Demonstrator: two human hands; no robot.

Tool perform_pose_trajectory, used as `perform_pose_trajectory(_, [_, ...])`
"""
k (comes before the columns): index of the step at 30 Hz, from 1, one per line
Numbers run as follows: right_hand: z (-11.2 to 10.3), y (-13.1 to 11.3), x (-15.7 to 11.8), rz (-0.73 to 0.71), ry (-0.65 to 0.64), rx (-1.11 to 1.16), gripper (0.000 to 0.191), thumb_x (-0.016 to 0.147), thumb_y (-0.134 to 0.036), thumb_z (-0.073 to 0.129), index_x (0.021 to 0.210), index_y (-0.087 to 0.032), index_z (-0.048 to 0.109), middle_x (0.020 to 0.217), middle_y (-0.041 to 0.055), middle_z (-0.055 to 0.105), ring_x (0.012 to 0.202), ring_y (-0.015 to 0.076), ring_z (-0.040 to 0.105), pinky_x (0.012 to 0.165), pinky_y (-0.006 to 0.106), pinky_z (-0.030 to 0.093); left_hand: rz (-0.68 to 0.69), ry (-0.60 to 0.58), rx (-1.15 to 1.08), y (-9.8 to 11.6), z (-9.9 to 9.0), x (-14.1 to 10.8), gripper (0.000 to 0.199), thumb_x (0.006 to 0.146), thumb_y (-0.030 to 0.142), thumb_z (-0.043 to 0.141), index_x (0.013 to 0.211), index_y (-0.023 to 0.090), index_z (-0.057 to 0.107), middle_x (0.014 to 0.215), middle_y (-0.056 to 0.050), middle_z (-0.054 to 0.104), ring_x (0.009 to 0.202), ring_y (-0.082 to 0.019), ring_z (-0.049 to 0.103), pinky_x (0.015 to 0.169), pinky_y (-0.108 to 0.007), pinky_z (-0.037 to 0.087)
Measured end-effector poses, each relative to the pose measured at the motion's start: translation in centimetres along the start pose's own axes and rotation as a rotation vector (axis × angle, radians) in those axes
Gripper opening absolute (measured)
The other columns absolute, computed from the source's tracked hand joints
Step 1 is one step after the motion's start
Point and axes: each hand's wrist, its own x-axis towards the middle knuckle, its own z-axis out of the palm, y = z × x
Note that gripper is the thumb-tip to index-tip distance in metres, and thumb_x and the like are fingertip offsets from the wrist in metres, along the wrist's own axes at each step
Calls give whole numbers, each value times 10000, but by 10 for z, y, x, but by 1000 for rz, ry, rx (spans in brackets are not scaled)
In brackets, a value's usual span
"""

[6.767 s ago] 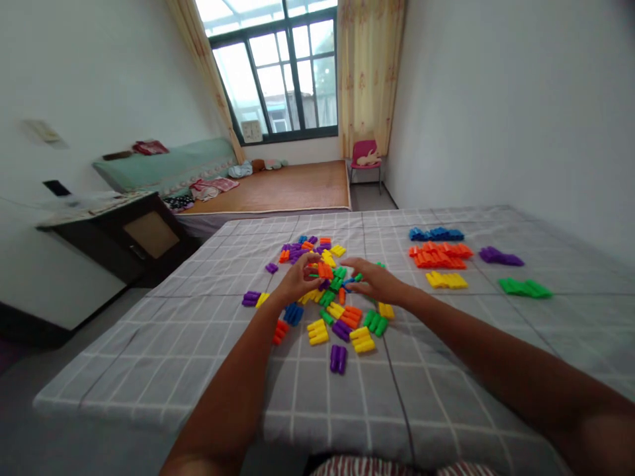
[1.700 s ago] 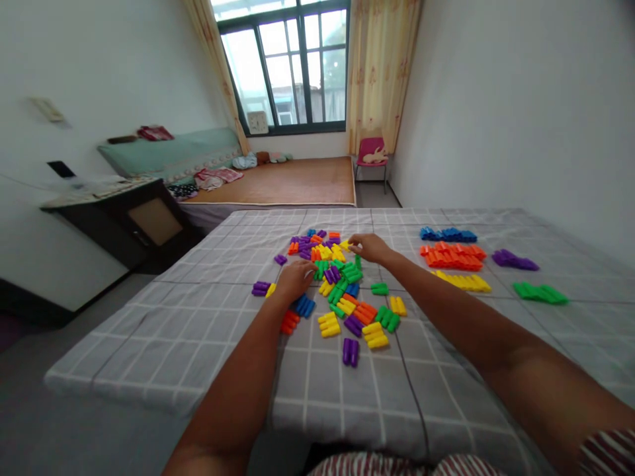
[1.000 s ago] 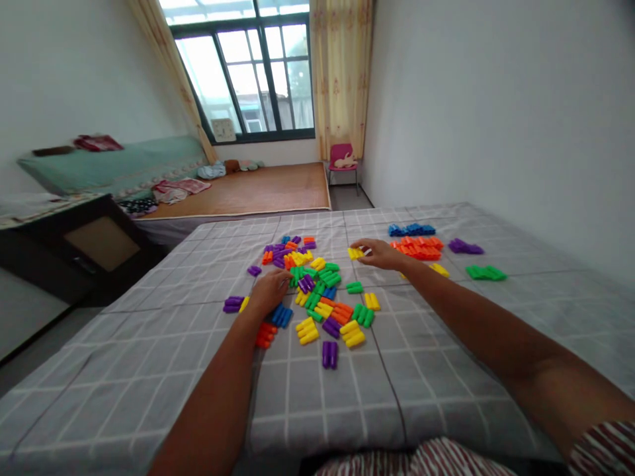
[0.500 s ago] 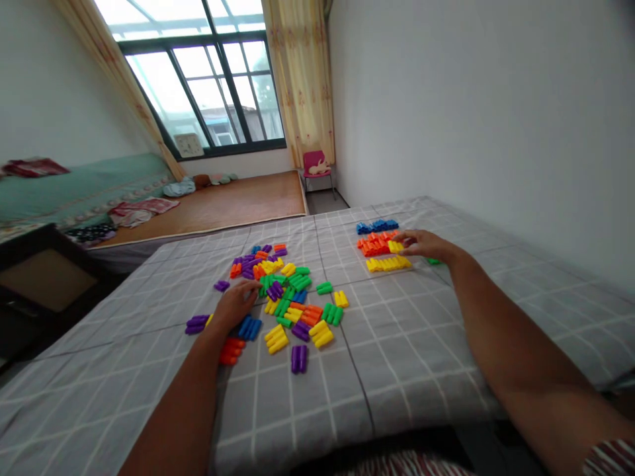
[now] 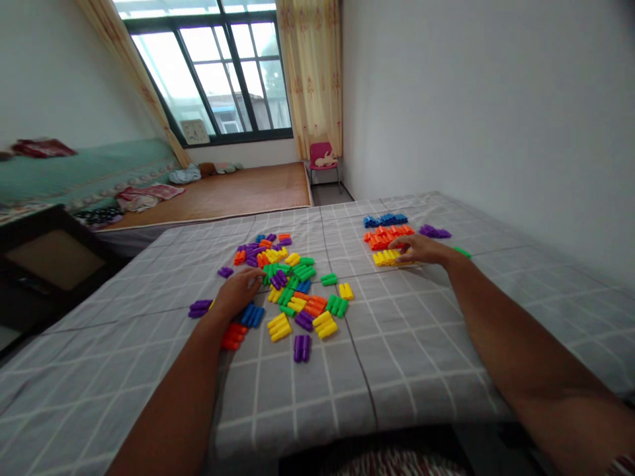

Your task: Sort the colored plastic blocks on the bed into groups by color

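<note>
My right hand (image 5: 423, 249) is over the right end of a row of yellow plastic pieces (image 5: 383, 258), its thumb and fingers closed round a yellow piece that they partly cover. Just behind that row lie a row of orange pieces (image 5: 385, 236) and a row of blue pieces (image 5: 385, 220). On the left, my left hand (image 5: 239, 291) rests palm down with loosely bent, parted fingers. Its fingertips are at the edge of a mixed heap, beside green pieces (image 5: 303, 272) and a purple piece (image 5: 278, 279); I see nothing held in it.
Purple pieces (image 5: 435, 231) and a partly hidden green piece (image 5: 463, 252) lie right of the rows. Loose yellow pieces (image 5: 325, 325) and a purple piece (image 5: 301, 348) sit near the front of the checked bedsheet (image 5: 397, 370). A white wall (image 5: 476, 99) borders the right side.
My right hand has brought the yellow piece down from in front of the orange row to the right end of the yellow row. My left hand stays by the heap. The view has shifted slightly.
</note>
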Motion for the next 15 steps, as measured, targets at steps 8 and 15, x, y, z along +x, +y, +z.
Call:
perform_pose_trajectory(8, [18, -54, 3, -105, 211, -29, 310, 863, -458, 526, 942, -224, 713, 952, 76, 732, 851, 221, 657, 770, 330, 493, -19, 28, -39, 14, -3, 0, 357, 929, 405, 433, 1037, 208, 710, 1079, -75, 713, 1007, -217, 644, 941, -358, 493])
perform_pose_trajectory(15, [85, -162, 2, -472, -121, 124, 287, 903, -399, 522, 1046, -208, 683, 959, 60, 703, 769, 155, 632, 668, 255, 487, 213, -3, -261, 46, -6, -1, 492, 865, 398, 605, 1328, 237, 568, 1365, -88, 565, 1263, -240, 517, 1085, -390, 410])
